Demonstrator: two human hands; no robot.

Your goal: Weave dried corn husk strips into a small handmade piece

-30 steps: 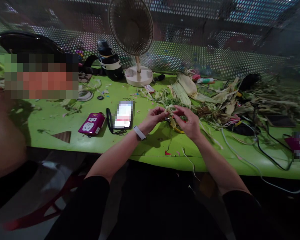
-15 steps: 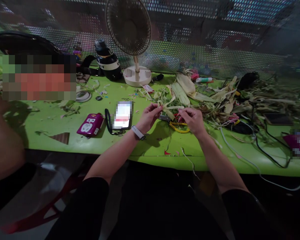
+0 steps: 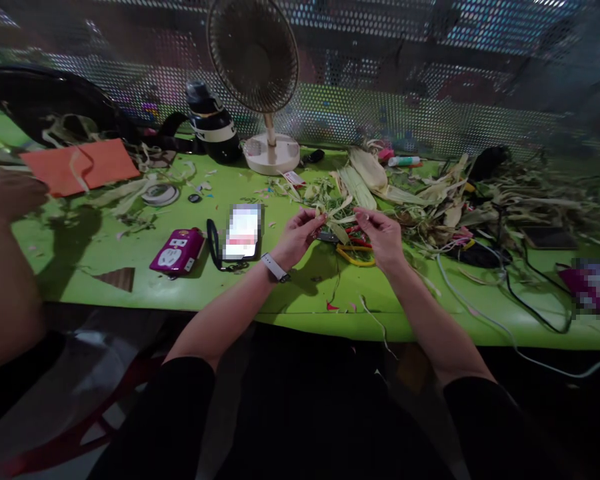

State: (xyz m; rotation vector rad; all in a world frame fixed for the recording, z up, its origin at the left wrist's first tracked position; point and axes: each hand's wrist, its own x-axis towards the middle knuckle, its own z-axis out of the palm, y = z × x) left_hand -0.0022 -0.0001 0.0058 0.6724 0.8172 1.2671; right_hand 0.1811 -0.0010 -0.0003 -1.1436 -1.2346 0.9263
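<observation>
My left hand [image 3: 301, 235], with a pale watch band on its wrist, pinches a small bundle of pale corn husk strips [image 3: 336, 215]. My right hand [image 3: 384, 235] has its thumb and forefinger closed at the tip of a husk strip running from that bundle. Under the hands lie a tool with a yellow handle [image 3: 354, 259] and red-handled pliers or scissors [image 3: 359, 239], their metal ends partly hidden. Behind the bundle, larger dried corn husks [image 3: 367, 170] rest on the green table [image 3: 300, 293].
A fan [image 3: 271, 155] and a black bottle [image 3: 215, 130] stand at the back by a perforated metal screen. Left of my hands lie a lit phone [image 3: 243, 232] and a purple power socket [image 3: 179, 252]. Husk scraps and cables [image 3: 480, 317] spread right. Another person's arm [image 3: 10, 253] reaches in beside orange paper [image 3: 83, 167].
My right fingertips have shifted slightly along the husk strip, while my left hand keeps its pinch. The view has moved a little.
</observation>
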